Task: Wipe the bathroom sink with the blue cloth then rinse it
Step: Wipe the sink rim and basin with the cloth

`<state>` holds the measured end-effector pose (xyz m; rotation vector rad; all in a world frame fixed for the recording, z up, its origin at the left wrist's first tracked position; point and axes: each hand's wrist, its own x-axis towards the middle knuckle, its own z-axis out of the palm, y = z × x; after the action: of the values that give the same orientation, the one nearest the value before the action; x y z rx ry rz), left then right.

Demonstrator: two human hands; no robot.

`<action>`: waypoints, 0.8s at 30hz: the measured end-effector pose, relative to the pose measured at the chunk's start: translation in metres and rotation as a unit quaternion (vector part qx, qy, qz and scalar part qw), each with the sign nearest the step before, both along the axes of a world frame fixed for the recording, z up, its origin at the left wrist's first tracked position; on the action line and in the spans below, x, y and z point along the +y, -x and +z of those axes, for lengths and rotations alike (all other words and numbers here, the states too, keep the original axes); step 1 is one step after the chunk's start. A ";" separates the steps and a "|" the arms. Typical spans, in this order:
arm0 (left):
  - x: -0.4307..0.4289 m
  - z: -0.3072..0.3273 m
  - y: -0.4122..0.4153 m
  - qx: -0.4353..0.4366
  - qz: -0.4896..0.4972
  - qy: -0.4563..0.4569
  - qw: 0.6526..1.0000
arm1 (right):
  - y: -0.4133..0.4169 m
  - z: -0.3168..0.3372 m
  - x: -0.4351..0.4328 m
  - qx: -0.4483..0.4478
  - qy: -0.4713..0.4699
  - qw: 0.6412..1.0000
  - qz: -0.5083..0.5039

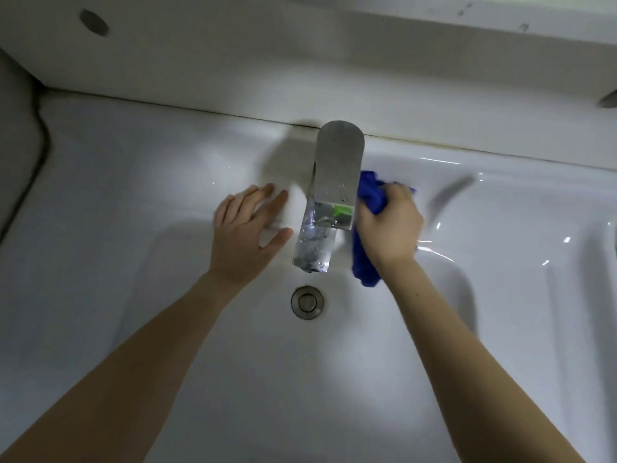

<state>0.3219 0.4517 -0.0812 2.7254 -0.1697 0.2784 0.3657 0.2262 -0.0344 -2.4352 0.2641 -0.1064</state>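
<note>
Just at three o'clock of the tap, the right hand bunches the blue cloth, likely soft, light and best gripped wadded, while the left hand rests flat, fingers spread, on the sink.

The faucet stands at the far middle of the sink, its spout reaching out over the basin. The drain lies in the basin, near of the spout tip. The left hand rests flat on the sink just left of the faucet. The right hand sits just right of it, on the cloth, which touches the faucet's right side.
</note>
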 end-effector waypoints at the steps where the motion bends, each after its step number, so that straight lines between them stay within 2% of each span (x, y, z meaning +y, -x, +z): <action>1: 0.000 0.001 0.000 0.002 -0.001 0.002 1.000 | 0.001 0.000 0.007 -0.002 -0.012 0.999 0.049; 4: 0.001 0.005 0.000 0.000 -0.003 0.004 1.000 | 0.009 0.008 -0.009 0.005 0.002 0.991 0.133; 9: -0.002 0.006 -0.001 -0.011 0.004 0.012 1.000 | 0.023 0.014 -0.069 0.008 0.120 0.993 0.011; 12: -0.004 0.001 0.000 -0.027 0.006 0.024 0.999 | 0.008 0.009 -0.035 0.007 0.063 0.997 -0.046; 15: -0.003 0.004 0.000 -0.017 0.012 0.028 0.999 | 0.003 0.004 0.001 -0.020 0.015 0.998 0.060; 17: -0.003 0.010 0.001 -0.002 0.008 0.032 0.999 | 0.005 0.005 -0.005 -0.015 0.017 0.991 0.133; 18: -0.004 0.013 0.000 0.004 0.005 0.031 1.000 | 0.005 0.008 -0.016 -0.008 0.025 0.990 0.137; 22: -0.004 0.015 0.000 0.014 0.009 0.029 0.999 | 0.025 0.009 -0.079 -0.022 0.102 0.992 0.074; 24: -0.004 0.012 0.000 0.010 0.013 0.018 1.000 | 0.043 0.003 -0.098 -0.030 0.107 0.993 0.041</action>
<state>0.3223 0.4472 -0.0691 2.6945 -0.1223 0.2604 0.3229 0.1284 -0.0318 -2.6474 0.1305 -0.1792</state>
